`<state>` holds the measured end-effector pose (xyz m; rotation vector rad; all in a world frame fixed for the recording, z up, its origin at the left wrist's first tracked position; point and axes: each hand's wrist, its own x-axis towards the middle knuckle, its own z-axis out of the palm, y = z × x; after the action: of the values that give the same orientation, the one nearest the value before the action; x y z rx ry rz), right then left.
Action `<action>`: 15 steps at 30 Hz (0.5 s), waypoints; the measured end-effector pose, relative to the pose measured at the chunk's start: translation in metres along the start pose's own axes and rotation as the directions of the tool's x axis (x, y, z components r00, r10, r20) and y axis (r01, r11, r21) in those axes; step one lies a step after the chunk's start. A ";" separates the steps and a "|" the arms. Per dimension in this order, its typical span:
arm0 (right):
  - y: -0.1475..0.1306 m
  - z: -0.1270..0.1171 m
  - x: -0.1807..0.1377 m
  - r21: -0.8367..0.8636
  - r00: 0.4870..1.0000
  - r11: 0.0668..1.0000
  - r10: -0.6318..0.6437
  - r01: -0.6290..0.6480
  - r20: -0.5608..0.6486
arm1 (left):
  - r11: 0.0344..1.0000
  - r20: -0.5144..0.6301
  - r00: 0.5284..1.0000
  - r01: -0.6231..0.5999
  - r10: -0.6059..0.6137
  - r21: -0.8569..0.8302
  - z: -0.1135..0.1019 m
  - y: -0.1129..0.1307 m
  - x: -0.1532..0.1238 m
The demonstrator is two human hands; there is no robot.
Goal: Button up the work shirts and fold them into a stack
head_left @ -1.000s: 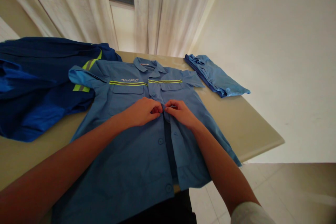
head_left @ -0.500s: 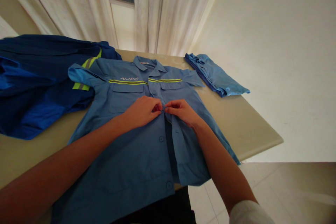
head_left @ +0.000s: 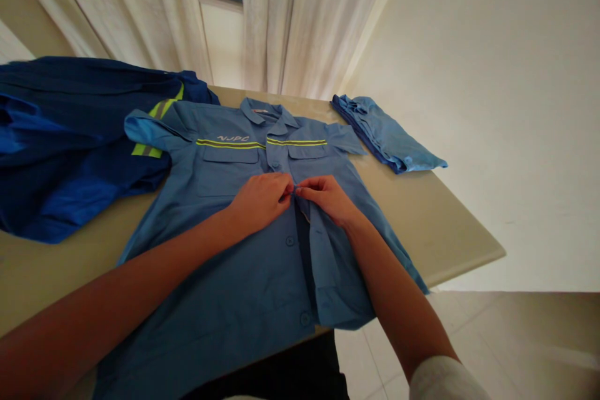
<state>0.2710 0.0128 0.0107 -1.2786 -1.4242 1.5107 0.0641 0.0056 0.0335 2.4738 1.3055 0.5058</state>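
Pale sleeve [head_left: 443, 378], black trousers [head_left: 300, 369], bare forearms [head_left: 164, 270]

I've drawn the left hand [head_left: 265, 201] in closer to the right hand [head_left: 324, 195], fingers curled tighter — their gap has nearly closed. Below, the shirt's [head_left: 225, 287] right flap [head_left: 323, 256] has turned back slightly, and the lower buttons [head_left: 290, 241] sit higher in my view.

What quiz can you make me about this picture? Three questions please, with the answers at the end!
1. True or false: the light blue shirt has long sleeves.
2. Where do the folded clothes lie? A) left of the shirt B) right of the shirt C) under the shirt
3. How many buttons can you see below the left hand and right hand?

Key: 1. False, they are short. 2. B. 3. Two.
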 end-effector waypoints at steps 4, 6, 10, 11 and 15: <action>-0.003 0.003 -0.001 0.025 0.999 0.999 0.042 -0.043 0.025 | 0.994 -0.018 1.000 -0.012 0.014 0.106 0.005 0.002 -0.003; -0.003 0.004 -0.001 0.034 0.997 0.998 0.054 -0.056 0.064 | 0.993 -0.032 0.999 -0.017 0.021 0.116 0.005 0.002 -0.003; 0.001 0.004 0.002 -0.166 0.993 0.979 -0.112 0.117 0.042 | 0.998 -0.041 0.999 -0.027 0.030 0.062 0.006 -0.003 -0.002; 0.002 0.004 0.002 -0.236 0.986 0.957 -0.166 0.168 0.026 | 1.000 -0.046 0.999 -0.014 0.016 0.025 0.006 -0.005 -0.002; 0.005 0.002 0.005 -0.435 0.945 0.853 -0.326 0.288 -0.013 | 0.964 -0.051 0.995 0.069 -0.085 -0.256 0.009 -0.012 0.002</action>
<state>0.2685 0.0161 0.0050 -1.2662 -1.8700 0.9442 0.0604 0.0134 0.0203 2.2056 1.2670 0.6893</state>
